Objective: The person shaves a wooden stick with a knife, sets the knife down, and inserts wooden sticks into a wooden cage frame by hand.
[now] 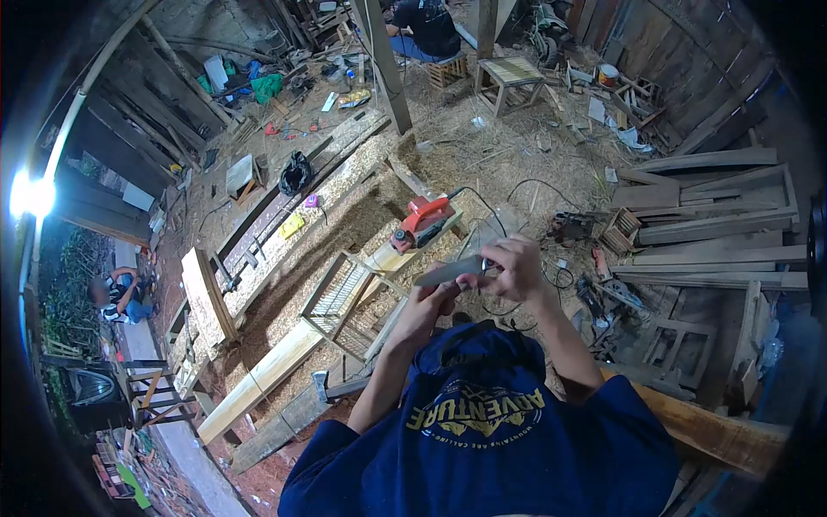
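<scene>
In front of my chest I hold a flat grey, blade-like piece [450, 271] whose exact kind I cannot make out. My left hand [431, 303] is closed on its lower edge, with the thumb near its middle. My right hand [513, 269] has its fingers curled at the piece's right end; whether it also pinches something small is hidden. Just beyond my hands, a red electric planer [420, 222] rests on a wooden beam [280, 370]. A slatted wooden frame [332, 302] leans over the beam to the left of my hands.
A hammer [321, 385] lies on the near beam at left. The planer's cord [487, 202] trails right. Stacked boards [706, 228] lie at right, a stool [506, 77] stands at the back. One person [426, 30] sits at the back, another [125, 295] at far left.
</scene>
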`<act>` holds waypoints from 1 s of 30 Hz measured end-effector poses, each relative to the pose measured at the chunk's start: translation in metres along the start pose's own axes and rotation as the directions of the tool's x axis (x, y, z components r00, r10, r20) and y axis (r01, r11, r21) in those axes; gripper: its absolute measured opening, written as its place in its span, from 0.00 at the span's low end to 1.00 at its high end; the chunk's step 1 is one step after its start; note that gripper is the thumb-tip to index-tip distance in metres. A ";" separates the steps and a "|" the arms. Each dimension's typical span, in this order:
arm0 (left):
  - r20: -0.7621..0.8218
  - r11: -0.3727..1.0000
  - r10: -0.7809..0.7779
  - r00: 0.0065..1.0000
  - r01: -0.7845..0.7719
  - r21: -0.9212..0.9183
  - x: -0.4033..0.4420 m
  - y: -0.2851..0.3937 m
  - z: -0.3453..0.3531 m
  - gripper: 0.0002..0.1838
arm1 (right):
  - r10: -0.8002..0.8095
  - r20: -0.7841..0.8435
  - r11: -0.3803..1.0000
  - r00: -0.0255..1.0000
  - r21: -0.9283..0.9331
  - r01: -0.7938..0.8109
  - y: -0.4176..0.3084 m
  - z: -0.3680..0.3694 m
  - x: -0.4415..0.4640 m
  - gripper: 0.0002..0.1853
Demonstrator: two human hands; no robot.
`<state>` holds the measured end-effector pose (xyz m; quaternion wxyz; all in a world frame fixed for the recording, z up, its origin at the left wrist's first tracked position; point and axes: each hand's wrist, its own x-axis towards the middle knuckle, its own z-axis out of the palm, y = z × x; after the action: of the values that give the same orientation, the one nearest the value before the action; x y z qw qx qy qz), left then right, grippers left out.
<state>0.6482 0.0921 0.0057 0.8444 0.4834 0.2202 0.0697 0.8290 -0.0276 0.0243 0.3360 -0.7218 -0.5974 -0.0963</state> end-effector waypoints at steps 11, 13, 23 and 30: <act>-0.055 0.998 -0.037 0.998 0.039 0.047 -0.011 0.012 0.012 0.13 | -0.017 -0.008 0.994 1.000 -0.106 0.016 0.015 -0.005 0.001 0.32; -0.031 0.999 0.000 1.000 0.001 0.040 -0.009 0.012 0.011 0.11 | 0.061 -0.026 0.991 0.998 -0.121 -0.063 0.013 -0.012 0.002 0.31; -0.120 0.995 -0.037 0.992 0.048 0.085 -0.010 0.002 0.005 0.11 | -0.010 -0.080 0.999 0.997 -0.038 0.007 0.001 -0.005 0.007 0.32; -0.051 0.999 0.004 0.999 -0.003 0.032 -0.013 0.010 -0.003 0.08 | 0.120 -0.072 0.993 0.990 0.005 -0.119 -0.002 -0.002 0.005 0.31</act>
<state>0.6365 0.0951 0.0171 0.8306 0.4952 0.2418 0.0799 0.8289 -0.0246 0.0297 0.3625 -0.7522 -0.5407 -0.1018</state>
